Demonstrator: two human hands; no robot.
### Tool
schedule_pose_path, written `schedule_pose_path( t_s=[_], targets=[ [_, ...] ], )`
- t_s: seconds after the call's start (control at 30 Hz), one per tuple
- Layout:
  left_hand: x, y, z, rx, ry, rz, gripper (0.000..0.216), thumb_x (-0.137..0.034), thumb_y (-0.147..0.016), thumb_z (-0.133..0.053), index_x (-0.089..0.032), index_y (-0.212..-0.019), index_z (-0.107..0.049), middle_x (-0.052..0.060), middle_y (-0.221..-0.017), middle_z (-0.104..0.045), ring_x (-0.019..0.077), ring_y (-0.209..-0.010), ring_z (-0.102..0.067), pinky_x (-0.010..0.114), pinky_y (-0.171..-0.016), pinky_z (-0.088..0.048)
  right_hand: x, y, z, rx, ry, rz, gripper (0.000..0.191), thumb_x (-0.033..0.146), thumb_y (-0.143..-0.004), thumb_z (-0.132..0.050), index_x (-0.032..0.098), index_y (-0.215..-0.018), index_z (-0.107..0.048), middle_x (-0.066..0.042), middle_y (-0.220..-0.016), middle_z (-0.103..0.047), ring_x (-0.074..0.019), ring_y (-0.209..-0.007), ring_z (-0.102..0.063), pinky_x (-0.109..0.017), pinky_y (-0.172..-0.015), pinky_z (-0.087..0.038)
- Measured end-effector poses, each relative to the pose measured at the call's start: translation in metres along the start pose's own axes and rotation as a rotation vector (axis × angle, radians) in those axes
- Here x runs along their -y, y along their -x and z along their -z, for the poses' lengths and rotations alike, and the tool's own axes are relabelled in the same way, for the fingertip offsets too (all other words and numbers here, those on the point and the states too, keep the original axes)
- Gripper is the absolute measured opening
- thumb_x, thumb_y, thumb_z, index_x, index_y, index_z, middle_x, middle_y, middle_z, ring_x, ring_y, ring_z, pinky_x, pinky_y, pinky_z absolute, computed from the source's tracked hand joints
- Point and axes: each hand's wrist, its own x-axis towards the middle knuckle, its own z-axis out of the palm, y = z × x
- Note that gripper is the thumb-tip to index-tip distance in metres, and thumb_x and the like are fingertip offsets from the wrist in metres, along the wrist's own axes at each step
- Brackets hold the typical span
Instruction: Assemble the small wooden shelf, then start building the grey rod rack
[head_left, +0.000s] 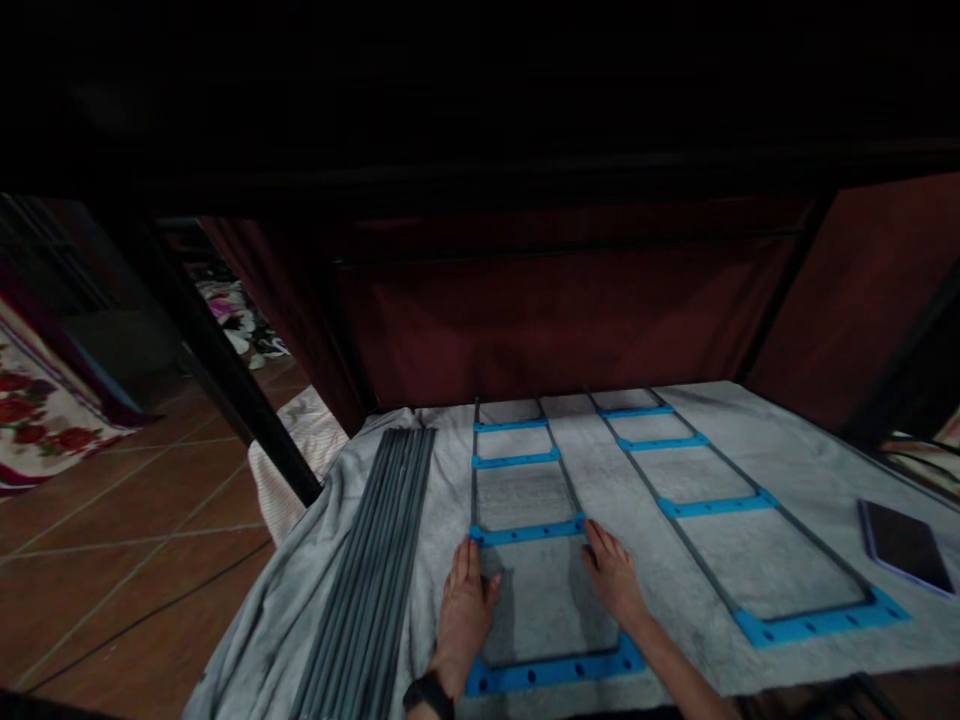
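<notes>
A ladder-like frame of thin grey rods joined by blue crossbars lies flat on a grey blanket. My left hand, with a dark band at the wrist, rests along the frame's left rod, its fingertips at one end of a crossbar. Its fingers are stretched out and the thumb is apart. At the other end of that crossbar, my right hand lies over the right rod with fingers extended. Neither hand visibly grips anything. A similar second frame with blue crossbars lies to the right.
A bundle of grey tubes lies left of the frames. At the far right is a phone. Dark posts and a dark beam overhead enclose the blanket, with a dark red panel behind. Tiled floor shows on the left.
</notes>
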Motion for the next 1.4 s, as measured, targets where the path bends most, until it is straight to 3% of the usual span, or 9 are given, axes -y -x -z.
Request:
schedule_pose_path(
  t_s=[0.27,0.43,0.57,0.73,0.83,1.0,1.2,1.3,1.4],
  targets=[
    [-0.013,0.004,0.006,0.128,-0.146,0.053,0.063,-0.034,-0.094,-0.036,-0.004,-0.151,-0.031,0.018,-0.158,-0.032,0.0282,-0.145,-0.032,0.043,-0.117,-0.030,-0.004,0.006,-0.003,0.009,0.030,0.015,0.050,0.034,-0.094,-0.039,0.023,-0.142,-0.050,-0.011,-0.139,-0.057,-0.0285,-0.124,-0.052,-0.047,-0.101,-0.041],
    [-0.017,0.003,0.025,0.160,-0.073,0.049,0.062,-0.035,-0.095,-0.038,-0.004,-0.148,-0.036,0.019,-0.154,-0.039,0.0278,-0.142,-0.037,0.040,-0.116,-0.031,-0.017,-0.002,-0.002,0.039,-0.079,0.005,0.051,0.040,-0.093,-0.036,0.018,-0.136,-0.055,-0.012,-0.135,-0.060,-0.0289,-0.124,-0.054,-0.048,-0.105,-0.040],
    [0.007,0.021,0.053,0.019,-0.127,0.091,0.052,-0.026,-0.096,-0.035,-0.006,-0.143,-0.044,0.017,-0.147,-0.049,0.0261,-0.137,-0.042,0.037,-0.114,-0.032,-0.051,0.011,0.002,0.032,-0.213,-0.044,0.061,0.049,-0.093,-0.033,0.009,-0.134,-0.053,-0.019,-0.132,-0.060,-0.0297,-0.123,-0.056,-0.047,-0.107,-0.042],
    [0.051,0.048,0.080,-0.130,-0.330,0.203,0.045,-0.017,-0.095,-0.033,-0.003,-0.130,-0.056,0.020,-0.124,-0.062,0.0281,-0.117,-0.055,0.041,-0.107,-0.038,-0.094,0.061,0.004,-0.090,-0.135,0.065,0.053,0.049,-0.091,-0.037,0.014,-0.126,-0.057,-0.018,-0.129,-0.059,-0.0328,-0.119,-0.057,-0.052,-0.106,-0.043],
    [0.061,0.052,0.083,-0.112,-0.407,0.216,0.043,-0.006,-0.091,-0.033,-0.006,-0.122,-0.062,0.017,-0.113,-0.066,0.0254,-0.108,-0.058,0.038,-0.102,-0.042,-0.094,0.079,0.007,-0.140,-0.052,0.123,0.048,0.044,-0.092,-0.036,0.015,-0.124,-0.057,-0.017,-0.127,-0.060,-0.0323,-0.118,-0.057,-0.053,-0.103,-0.045],
    [0.053,0.045,0.081,-0.070,-0.448,0.314,0.041,0.001,-0.085,-0.035,-0.009,-0.110,-0.067,0.016,-0.106,-0.067,0.0225,-0.104,-0.063,0.031,-0.092,-0.048,-0.072,0.081,0.018,-0.129,0.072,0.150,0.047,0.042,-0.095,-0.033,0.014,-0.126,-0.055,-0.017,-0.125,-0.061,-0.0313,-0.116,-0.057,-0.051,-0.101,-0.045],
    [0.060,0.033,0.093,-0.056,-0.175,0.397,0.036,-0.011,-0.089,-0.038,-0.008,-0.113,-0.065,0.017,-0.105,-0.070,0.0237,-0.104,-0.065,0.031,-0.090,-0.048,-0.056,0.080,0.026,-0.137,0.072,0.098,0.042,0.037,-0.096,-0.034,0.017,-0.126,-0.056,-0.015,-0.126,-0.061,-0.0288,-0.116,-0.057,-0.047,-0.100,-0.045],
    [0.070,0.027,0.099,-0.107,0.194,0.498,0.033,-0.017,-0.083,-0.048,-0.010,-0.111,-0.065,0.013,-0.100,-0.072,0.0223,-0.096,-0.066,0.030,-0.086,-0.049,-0.045,0.080,0.032,-0.137,0.042,0.063,0.040,0.033,-0.096,-0.035,0.017,-0.126,-0.057,-0.014,-0.126,-0.062,-0.0279,-0.118,-0.056,-0.047,-0.102,-0.044],
    [0.066,0.030,0.096,-0.135,0.652,0.604,0.041,-0.031,-0.076,-0.054,-0.011,-0.111,-0.062,0.005,-0.075,-0.068,0.0196,-0.066,-0.063,0.030,-0.063,-0.049,-0.032,0.077,0.040,-0.135,-0.007,-0.006,0.039,0.030,-0.095,-0.037,0.018,-0.125,-0.059,-0.013,-0.128,-0.062,-0.0268,-0.120,-0.055,-0.045,-0.104,-0.043]
  ],
)
